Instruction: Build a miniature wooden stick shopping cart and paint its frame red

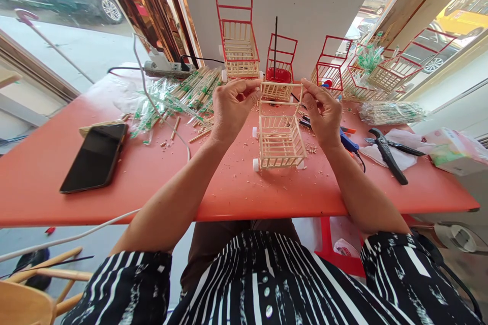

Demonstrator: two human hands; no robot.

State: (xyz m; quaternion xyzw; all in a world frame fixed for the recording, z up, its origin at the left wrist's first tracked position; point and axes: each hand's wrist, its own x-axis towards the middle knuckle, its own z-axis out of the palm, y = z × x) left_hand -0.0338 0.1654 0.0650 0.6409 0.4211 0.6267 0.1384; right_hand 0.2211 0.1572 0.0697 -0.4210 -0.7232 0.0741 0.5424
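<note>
Red desk (236,198) is carrying everything, scattered with wood chips. Mid-desk, a cart (280,139) of pale sticks is standing on white wheels. Left hand (231,107) and right hand (322,111) are pinching its upright handle posts, fingers closed on the tops. Phone (95,156) is lying near the left edge, pliers (387,152) toward the right. Red-framed carts (238,35) are lining the far edge.

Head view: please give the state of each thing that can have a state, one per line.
Unpainted stick cart: upright on table, handle frame held.
Left hand: grip shut on frame's left post.
Right hand: grip shut on right post.
Phone: screen dark, lying flat.
Pliers: lying unused.
</note>
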